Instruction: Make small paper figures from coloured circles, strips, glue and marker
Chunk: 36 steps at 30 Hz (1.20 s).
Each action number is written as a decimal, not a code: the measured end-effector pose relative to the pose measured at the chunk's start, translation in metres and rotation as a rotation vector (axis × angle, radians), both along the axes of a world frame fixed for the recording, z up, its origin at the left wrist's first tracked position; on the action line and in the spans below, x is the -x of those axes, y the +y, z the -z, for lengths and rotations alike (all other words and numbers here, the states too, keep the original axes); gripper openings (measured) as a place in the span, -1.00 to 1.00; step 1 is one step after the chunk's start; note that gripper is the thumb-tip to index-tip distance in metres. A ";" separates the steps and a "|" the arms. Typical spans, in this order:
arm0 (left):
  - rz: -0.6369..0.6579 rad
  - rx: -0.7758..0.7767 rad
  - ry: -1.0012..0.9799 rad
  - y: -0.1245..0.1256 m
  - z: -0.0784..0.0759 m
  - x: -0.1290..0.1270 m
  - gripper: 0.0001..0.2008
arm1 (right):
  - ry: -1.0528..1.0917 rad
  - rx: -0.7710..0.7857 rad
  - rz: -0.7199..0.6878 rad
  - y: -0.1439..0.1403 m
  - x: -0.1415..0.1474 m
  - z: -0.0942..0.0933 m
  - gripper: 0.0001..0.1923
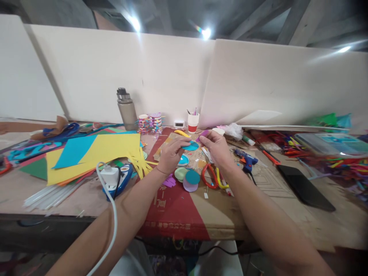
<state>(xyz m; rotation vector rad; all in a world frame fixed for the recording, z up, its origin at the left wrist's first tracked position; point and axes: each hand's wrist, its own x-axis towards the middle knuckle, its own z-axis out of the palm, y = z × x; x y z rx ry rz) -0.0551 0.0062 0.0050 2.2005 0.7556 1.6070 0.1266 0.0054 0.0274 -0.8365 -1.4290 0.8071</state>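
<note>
My left hand (171, 154) is closed, its fingertips pinching the edge of a blue paper disc (192, 146). Between the thumb and finger of my right hand (216, 146) is a small purple paper piece (202, 134), close above the disc's right side. Below the hands lie a pale green disc (180, 174), a teal disc (191, 177) overlapping a lilac one (190, 187), and a light blue round piece (184, 159). Purple paper strips (169, 181) sit under my left wrist. Red-handled scissors (209, 176) and a yellow handle (221, 180) lie beside my right forearm.
Coloured sheets (106, 151) and a power strip with a white plug (110, 174) are at left. Behind stand a bottle (127, 112), decorated cups (156, 123) and a pen cup (193, 122). A blue glue gun (246, 160) and black phone (304, 187) lie at right.
</note>
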 end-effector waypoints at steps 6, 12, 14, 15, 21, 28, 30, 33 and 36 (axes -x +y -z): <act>0.044 0.233 -0.119 0.004 0.000 -0.006 -0.86 | 0.047 0.051 -0.056 0.001 0.001 0.003 -0.79; 0.407 0.827 -0.544 0.004 -0.001 -0.018 -0.53 | 0.058 0.110 -0.031 0.001 0.005 0.006 -0.77; 0.516 0.967 -0.617 0.002 -0.004 -0.019 -0.58 | 0.062 0.109 -0.037 0.001 0.006 0.008 -0.79; 0.553 1.021 -0.639 0.001 -0.005 -0.019 -0.61 | 0.064 0.103 -0.043 0.002 0.006 0.009 -0.80; 0.579 1.236 -0.629 -0.001 -0.009 -0.019 -0.78 | 0.050 0.108 -0.066 0.005 0.007 0.011 -0.78; 0.558 1.214 -0.480 -0.004 -0.003 -0.023 -0.53 | -0.019 0.183 0.013 0.005 0.008 0.012 -0.77; 0.439 1.120 -0.496 -0.003 0.001 -0.023 -0.56 | -0.013 0.180 0.033 0.004 0.008 0.012 -0.78; 0.272 1.016 -0.493 0.002 0.006 -0.022 -0.53 | 0.038 0.181 0.062 0.004 0.007 0.010 -0.78; 0.164 0.967 -0.436 0.005 0.008 -0.019 -0.49 | 0.026 0.195 0.082 0.003 0.005 0.009 -0.76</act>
